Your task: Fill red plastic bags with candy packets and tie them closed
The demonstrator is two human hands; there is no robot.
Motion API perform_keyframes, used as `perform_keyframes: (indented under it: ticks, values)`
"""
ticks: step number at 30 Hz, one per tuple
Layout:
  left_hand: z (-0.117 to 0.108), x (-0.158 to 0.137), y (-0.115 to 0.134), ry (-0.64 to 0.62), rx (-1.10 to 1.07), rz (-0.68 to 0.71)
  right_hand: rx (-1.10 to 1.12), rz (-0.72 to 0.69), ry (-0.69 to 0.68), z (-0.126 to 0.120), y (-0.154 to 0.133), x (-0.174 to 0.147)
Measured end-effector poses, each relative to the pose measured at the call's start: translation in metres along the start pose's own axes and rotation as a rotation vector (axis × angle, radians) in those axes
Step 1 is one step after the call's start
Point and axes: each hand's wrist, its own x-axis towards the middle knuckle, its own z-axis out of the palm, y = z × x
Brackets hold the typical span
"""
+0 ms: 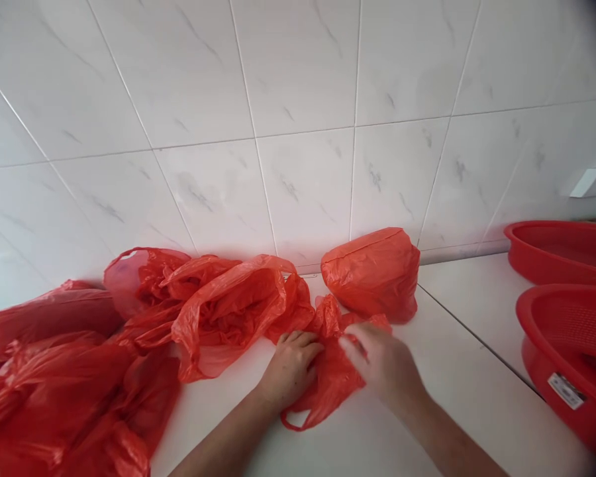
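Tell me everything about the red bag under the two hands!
The red bag is thin, crinkly plastic, see-through in spots. It lies flat and crumpled on the white counter, with one loop handle sticking out toward the person. The left hand presses on its left side, and the blurry right hand rests on its right side. Its far edge touches the stuffed red bundle by the tiled wall.

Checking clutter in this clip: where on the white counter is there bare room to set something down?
Bare counter lies between the right hand and the red baskets, and behind, between the folded bundle and the far basket. The left side is crowded with loose red bags; both hands, left hand included, rest on a flattened bag.
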Motion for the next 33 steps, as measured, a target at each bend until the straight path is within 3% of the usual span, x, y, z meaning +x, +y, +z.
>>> perform_keyframes:
  ticks: [3,5,8,12,15,20,22,24,28,30,33]
  values:
    - [0.002,0.001,-0.003,0.002,-0.009,-0.030,-0.065,-0.018,-0.217,0.016,-0.030,-0.021]
    - [0.002,-0.001,-0.009,0.017,-0.015,-0.055,-0.117,0.044,-0.269,0.025,-0.032,-0.028]
    - [-0.003,-0.005,-0.022,0.047,-0.028,-0.098,-0.105,0.168,-0.311,0.025,-0.012,-0.026]
    - [-0.015,-0.011,-0.037,0.057,-0.084,-0.128,-0.048,0.271,-0.337,0.002,0.025,-0.020]
    - [-0.020,-0.012,-0.037,0.069,-0.150,-0.138,0.004,0.308,-0.270,-0.015,0.043,-0.023]
    - [-0.021,-0.012,-0.017,0.058,-0.323,-0.158,-0.197,0.281,0.006,-0.029,0.051,-0.026]
    - [-0.019,-0.013,-0.006,0.045,-0.427,-0.181,-0.061,0.364,0.066,-0.033,0.052,-0.023]
    - [-0.016,-0.014,0.005,0.024,-0.557,-0.224,0.247,0.461,0.071,-0.039,0.053,-0.020]
    - [-0.005,-0.013,0.016,-0.012,-0.845,-0.352,1.029,0.556,-0.106,-0.055,0.048,-0.018]
    - [-0.001,-0.011,0.016,0.026,-0.963,-0.427,1.203,0.608,-0.187,-0.064,0.043,-0.021]
    - [-0.004,-0.009,0.015,0.152,-1.106,-0.541,1.242,0.640,-0.321,-0.073,0.041,-0.026]
